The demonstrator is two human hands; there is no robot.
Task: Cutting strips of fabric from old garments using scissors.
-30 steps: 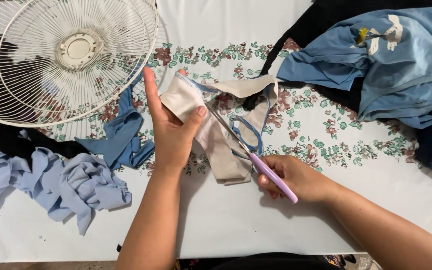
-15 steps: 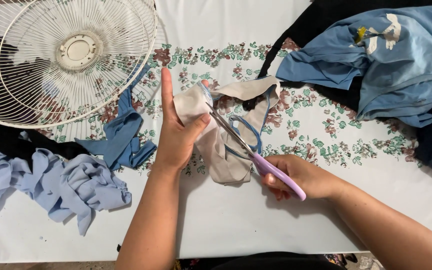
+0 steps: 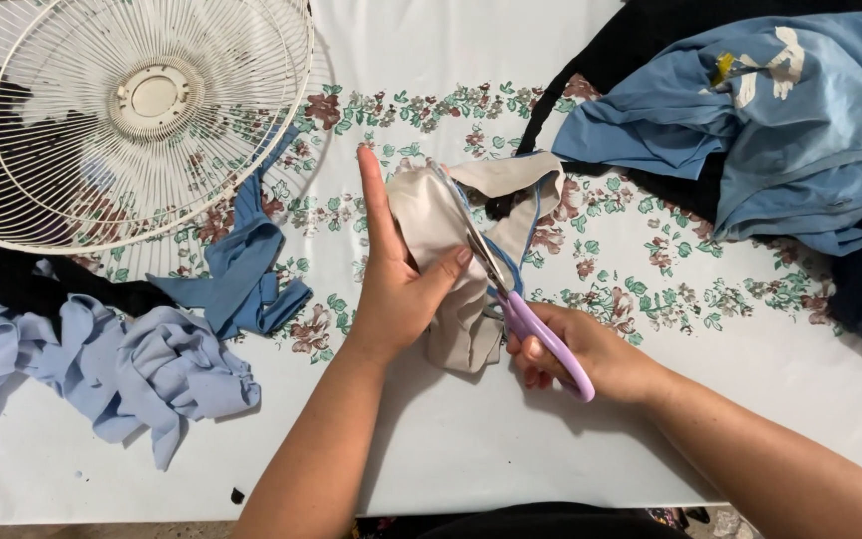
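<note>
A folded piece of beige cloth (image 3: 431, 215) is held up over the middle of the floral-covered bench (image 3: 650, 299). The left hand (image 3: 396, 289) pinches it between thumb and fingers, forefinger straight. The right hand (image 3: 591, 354) grips lilac-handled scissors (image 3: 511, 289), blades closing on the fold. Keeping the cloth taut should give a cleaner cut. No containers show; pale blue cloth scraps (image 3: 142, 369) and a white wire fan guard (image 3: 132, 110) lie at the left.

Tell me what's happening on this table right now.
A person is cutting a beige piece of cloth with purple-handled scissors. The left hand holds the cloth up, index finger straight, while the right hand works the scissors, blades closed into the fabric. Light blue scraps lie at the left beside a white fan grille, and blue and dark garments are piled at the upper right on the floral tablecloth.
</note>
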